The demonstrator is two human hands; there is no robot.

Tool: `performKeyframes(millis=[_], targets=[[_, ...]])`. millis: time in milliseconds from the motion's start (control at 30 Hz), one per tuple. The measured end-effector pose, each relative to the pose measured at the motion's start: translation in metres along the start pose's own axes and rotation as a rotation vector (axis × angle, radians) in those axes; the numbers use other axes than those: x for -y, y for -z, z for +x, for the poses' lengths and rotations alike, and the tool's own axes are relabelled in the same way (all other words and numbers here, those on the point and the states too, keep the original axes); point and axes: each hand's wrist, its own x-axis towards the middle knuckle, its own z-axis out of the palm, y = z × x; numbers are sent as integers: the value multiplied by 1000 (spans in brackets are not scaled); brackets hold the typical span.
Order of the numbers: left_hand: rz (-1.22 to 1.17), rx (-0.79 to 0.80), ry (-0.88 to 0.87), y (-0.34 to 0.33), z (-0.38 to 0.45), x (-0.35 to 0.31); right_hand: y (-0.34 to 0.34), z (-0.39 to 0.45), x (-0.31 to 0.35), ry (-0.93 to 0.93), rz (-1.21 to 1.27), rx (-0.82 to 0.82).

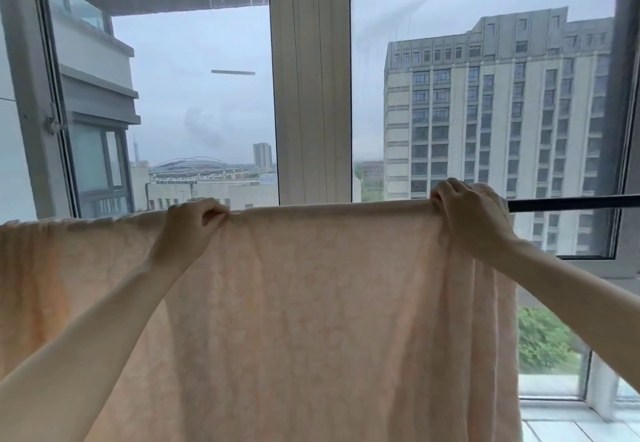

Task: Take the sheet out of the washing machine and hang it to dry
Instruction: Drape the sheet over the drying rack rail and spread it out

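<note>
Head view shows you facing a large window (194, 102) with your arms raised and the pale peach sheet (311, 303) already draped over a dark drying rod (571, 201), so the washing machine part of the job looks finished. The sheet fills the lower frame from about 9 o'clock across to 4 o'clock, its top fold running along the rod. Your left hand (194, 221), near the centre, has its grip clamped on the top fold, thumb and fingers pinching a small ridge of cloth. Your right hand (464, 211), at about 2 o'clock, has its grip closed round a bunched wad at the sheet's right end, just beside the bare stretch of rod. Holding two spaced points along the fold likely lets you pull the cloth taut between them and slide it sideways. The bunching under your right hand and the vertical creases below it suggest that end needs spreading toward the bare rod so the cloth dries evenly. Tall buildings (498, 122) stand outside.
</note>
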Motion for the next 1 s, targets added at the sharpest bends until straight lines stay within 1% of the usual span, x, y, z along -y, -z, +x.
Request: performKeyframes(millis=[133, 233, 267, 333, 467, 567, 633, 733, 900, 1000], targets=[[92, -36, 35, -1, 3, 7, 11, -6, -20, -83, -69, 45], [80, -78, 75, -10, 3, -5, 16, -5, -7, -114, -133, 52], [72, -75, 64, -14, 2, -10, 17, -3, 1, -122, -124, 54], [48, -59, 12, -22, 2, -21, 16, 2, 19, -87, -43, 61], [-43, -40, -20, -33, 7, -41, 5, 11, 55, 102, 173, 69], [-58, 30, -85, -42, 7, -57, -6, 17, 83, 210, 199, 82], [-64, 46, -121, -46, 6, -61, -13, 21, 95, 220, 218, 71], [-70, 21, -101, -45, 8, -57, -17, 26, 101, 214, 242, 42], [75, -37, -55, -45, 7, -53, -17, 28, 88, 184, 197, 17], [103, -57, -52, -53, 7, -61, -18, 25, 79, 197, 187, 28]])
